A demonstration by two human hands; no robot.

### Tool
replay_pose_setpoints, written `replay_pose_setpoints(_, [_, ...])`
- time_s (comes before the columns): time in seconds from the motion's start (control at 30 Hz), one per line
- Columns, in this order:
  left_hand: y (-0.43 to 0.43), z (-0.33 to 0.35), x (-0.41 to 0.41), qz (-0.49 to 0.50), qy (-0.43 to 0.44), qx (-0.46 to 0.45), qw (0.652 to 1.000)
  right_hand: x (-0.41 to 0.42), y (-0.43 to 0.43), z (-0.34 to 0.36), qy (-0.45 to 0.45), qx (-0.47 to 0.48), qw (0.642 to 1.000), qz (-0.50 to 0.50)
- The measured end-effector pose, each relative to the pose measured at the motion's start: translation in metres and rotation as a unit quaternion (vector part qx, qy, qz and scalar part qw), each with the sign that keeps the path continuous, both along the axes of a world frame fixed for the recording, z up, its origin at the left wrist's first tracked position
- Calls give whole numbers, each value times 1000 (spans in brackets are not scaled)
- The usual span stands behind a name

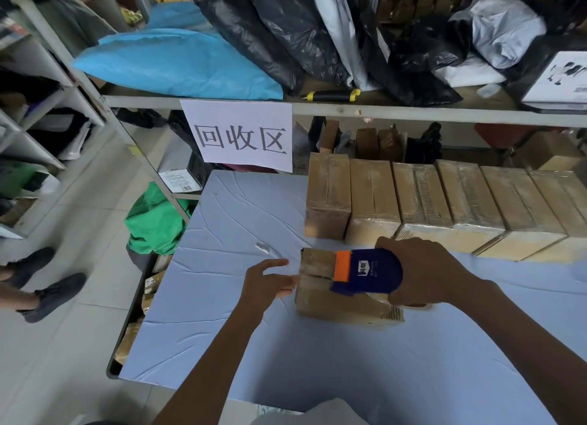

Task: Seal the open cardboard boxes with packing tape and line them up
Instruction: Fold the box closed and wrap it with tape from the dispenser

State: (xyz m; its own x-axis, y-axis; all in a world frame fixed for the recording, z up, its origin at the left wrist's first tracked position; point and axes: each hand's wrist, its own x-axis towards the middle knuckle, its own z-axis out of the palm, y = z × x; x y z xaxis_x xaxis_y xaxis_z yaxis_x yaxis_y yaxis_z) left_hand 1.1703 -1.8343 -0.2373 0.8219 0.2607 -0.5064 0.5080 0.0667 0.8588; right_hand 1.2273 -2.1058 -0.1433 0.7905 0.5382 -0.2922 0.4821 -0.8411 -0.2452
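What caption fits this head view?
Right hand runs a tape dispenser over a cardboard box; left hand reaches in.

We see a small brown cardboard box [330, 292] lying flat on the table, a blue tape dispenser [368, 273] with an orange blade guard resting on its top. Behind it, six sealed boxes [444, 202] stand side by side in a row.

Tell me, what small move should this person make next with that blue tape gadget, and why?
Probably draw the tape dispenser on along the box seam toward its left end. The right hand grips it on the box top, the flaps' seam still shows ahead, and the left hand reaches open toward that end to steady it.
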Motion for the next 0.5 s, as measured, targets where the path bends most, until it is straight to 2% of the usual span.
replay_pose_setpoints(0.17, [2,4,1,21,-16,-34,999,0,0,2,2,2,1000,-3])
replay_pose_setpoints(0.5, [-7,-3,6,30,10,17,999,2,2,2,6,-9,1000,-7])
